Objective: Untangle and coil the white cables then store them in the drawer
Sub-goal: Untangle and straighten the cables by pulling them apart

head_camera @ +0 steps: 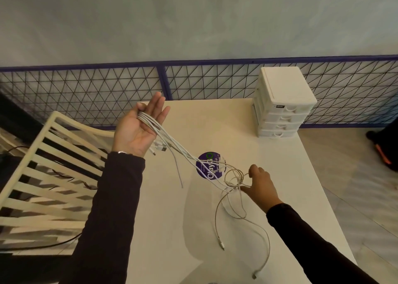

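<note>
My left hand (137, 128) is raised palm up above the table's left edge, its thumb pinning several strands of the white cables (178, 149) across the palm. The strands run down to the right into a knot of loops (233, 179), where my right hand (259, 184) pinches a strand between thumb and fingers. Loose ends with plugs trail over the white table (280, 161) toward the front. The white drawer unit (280, 105) stands at the table's back right corner with all its drawers closed.
A round purple sticker (206, 169) lies on the table under the cables. A cream slatted chair (49, 169) stands to the left. A wire mesh fence with a purple frame (163, 81) runs behind the table.
</note>
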`<state>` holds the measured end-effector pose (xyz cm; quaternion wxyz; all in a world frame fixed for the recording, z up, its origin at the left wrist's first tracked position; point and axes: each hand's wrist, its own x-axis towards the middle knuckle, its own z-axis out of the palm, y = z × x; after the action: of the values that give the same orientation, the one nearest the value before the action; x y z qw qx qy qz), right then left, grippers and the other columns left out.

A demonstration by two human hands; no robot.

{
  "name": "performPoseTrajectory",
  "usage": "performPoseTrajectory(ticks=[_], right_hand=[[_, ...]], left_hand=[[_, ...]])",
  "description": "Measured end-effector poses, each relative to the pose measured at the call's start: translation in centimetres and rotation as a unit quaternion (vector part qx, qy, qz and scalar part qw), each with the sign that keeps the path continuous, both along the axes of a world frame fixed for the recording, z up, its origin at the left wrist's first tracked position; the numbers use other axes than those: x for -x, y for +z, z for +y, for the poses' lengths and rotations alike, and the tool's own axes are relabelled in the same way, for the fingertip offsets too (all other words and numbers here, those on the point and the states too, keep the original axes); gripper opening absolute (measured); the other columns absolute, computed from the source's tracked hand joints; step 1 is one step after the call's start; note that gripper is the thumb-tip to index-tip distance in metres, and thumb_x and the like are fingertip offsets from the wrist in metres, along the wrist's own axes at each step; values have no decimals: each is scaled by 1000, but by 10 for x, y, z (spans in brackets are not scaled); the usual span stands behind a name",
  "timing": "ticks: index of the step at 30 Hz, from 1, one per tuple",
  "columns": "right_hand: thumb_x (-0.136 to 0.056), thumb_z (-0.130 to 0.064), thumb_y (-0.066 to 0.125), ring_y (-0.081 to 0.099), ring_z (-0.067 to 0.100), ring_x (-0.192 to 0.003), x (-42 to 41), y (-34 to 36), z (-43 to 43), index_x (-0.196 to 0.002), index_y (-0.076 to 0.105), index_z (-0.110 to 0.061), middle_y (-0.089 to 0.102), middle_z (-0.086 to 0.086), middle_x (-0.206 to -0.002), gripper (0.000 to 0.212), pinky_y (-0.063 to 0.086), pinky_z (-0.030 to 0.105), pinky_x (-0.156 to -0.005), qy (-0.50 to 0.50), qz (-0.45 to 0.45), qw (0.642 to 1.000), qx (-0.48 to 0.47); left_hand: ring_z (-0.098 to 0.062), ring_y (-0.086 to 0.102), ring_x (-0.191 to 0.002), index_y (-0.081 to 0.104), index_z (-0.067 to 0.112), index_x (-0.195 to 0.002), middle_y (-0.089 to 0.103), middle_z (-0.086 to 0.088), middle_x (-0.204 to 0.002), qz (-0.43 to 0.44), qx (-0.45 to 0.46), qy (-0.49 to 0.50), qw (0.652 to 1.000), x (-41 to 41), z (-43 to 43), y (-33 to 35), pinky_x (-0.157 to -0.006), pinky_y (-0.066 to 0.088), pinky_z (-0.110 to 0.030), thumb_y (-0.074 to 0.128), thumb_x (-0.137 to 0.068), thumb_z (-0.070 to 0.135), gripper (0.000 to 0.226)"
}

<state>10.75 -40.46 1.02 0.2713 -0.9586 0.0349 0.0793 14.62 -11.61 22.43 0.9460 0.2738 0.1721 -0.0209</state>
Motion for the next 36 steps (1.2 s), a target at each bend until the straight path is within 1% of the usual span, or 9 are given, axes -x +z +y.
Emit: performPoseTrajectory(ticks=[5,10,14,18,22,27,31,34,36], right_hand=[[-87,-23,64,47,27,-101,1,-20,-5,-100,68,-20,49,3,-100,14,39,28,-79,18,-48,999,-11],[-95,-26,53,48,17,-122,-1,2,-18,-91,75,-17,50,-4,-135,25,31,31,-103,38,57,959,-275],[-100,-43,26,46,9,-126,2,25,-20,-82,71,-8,59,-6,-132,60,25,35,-108,-74,117,830,-541],[-100,-48,20,67,22,-102,-4,18,-21,-56,51,-16,72,13,-105,63,33,44,-104,-245,102,687,-677],[-101,-44,12,67,32,-90,-11,6,-38,-84,50,-12,64,16,-107,52,42,52,-89,-398,119,512,-752],[-91,-66,11,68,40,-89,-12,-8,-39,-110,50,-7,62,25,-112,72,53,56,-73,-365,277,521,-720],[-74,-84,17,64,48,-97,-10,-4,-20,-117,51,-6,56,32,-125,96,54,58,-76,-255,364,550,-707],[-62,-91,27,64,44,-96,-7,4,-7,-115,52,-3,58,29,-121,106,53,54,-82,-201,383,529,-730],[-54,-92,39,59,39,-102,-6,12,-2,-119,55,-2,59,23,-121,113,48,50,-90,-119,391,547,-731]], left_hand=[[-21,73,-77,46,16,-64,74,-11,-81,5,-7,-3,1000,2,4,-1,-76,54,-38,30,-100,21,39],[-20,73,-83,45,16,-67,75,-11,-84,29,-23,38,999,-3,32,-14,-73,56,-38,29,-100,18,37],[-20,73,-83,46,16,-66,75,-11,-84,38,-17,61,997,-2,44,-23,-74,55,-38,30,-100,19,37],[-20,73,-82,46,16,-66,75,-12,-83,39,27,89,995,0,48,-24,-76,55,-38,27,-101,22,40],[-20,73,-81,46,15,-68,75,-12,-83,35,57,105,992,0,58,-24,-77,55,-39,28,-101,23,39],[-21,73,-78,46,15,-66,74,-13,-81,40,61,101,992,2,53,-24,-75,54,-40,29,-101,22,39],[-22,73,-77,44,15,-67,74,-14,-79,40,49,60,996,-1,34,-27,-79,53,-40,29,-100,19,36],[-23,74,-75,46,12,-73,74,-15,-79,47,40,14,998,-3,16,-36,-76,54,-41,29,-99,14,31],[-24,74,-73,45,12,-71,74,-15,-79,54,30,-3,998,-4,7,-42,-74,54,-42,28,-99,12,33]])
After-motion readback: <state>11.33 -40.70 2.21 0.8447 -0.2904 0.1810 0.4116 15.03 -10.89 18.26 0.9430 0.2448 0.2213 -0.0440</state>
